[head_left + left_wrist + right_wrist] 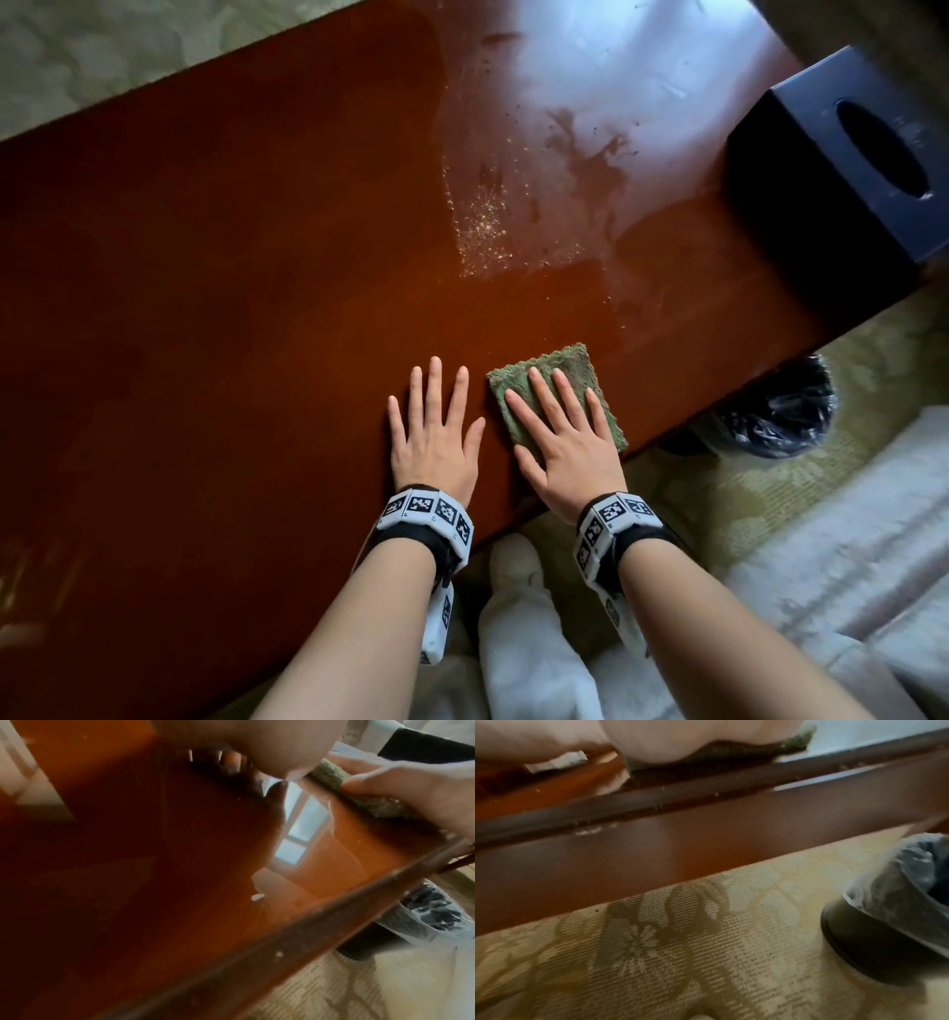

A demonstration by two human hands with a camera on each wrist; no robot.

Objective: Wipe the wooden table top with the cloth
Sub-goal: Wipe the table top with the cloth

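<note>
Both hands lay flat on the wooden table top (231, 267), near its front edge. R hand (562, 442) rested palm-down on the cloth (567, 367), fingers straight and spread, pressing rather than clutching; no curl round the fabric seen in head view. L hand (436, 437) sat just beside it, fingers straight, on bare wood, holding nothing.

Cloth: green, folded to approx. a square, one corner reaching the table's front edge. No real long axis, so orientation shouldn't matter for the stroke.

Key relation: crumbs (482, 226) and smeared patch (590, 154) lay ahead of the R hand, i.e. farther from the body and slightly R of centre. Between cloth and crumbs: bare wood. R hand was nearer to the dirt than L, and already on the cloth.

Judgement: next stroke prob. a forward push w/ R hand, away from the body. Dark box (847, 154) stood at far R, beside the smear; a wide sweep could bump it. Lined bin (780, 411) sat on floor below the R edge.
</note>
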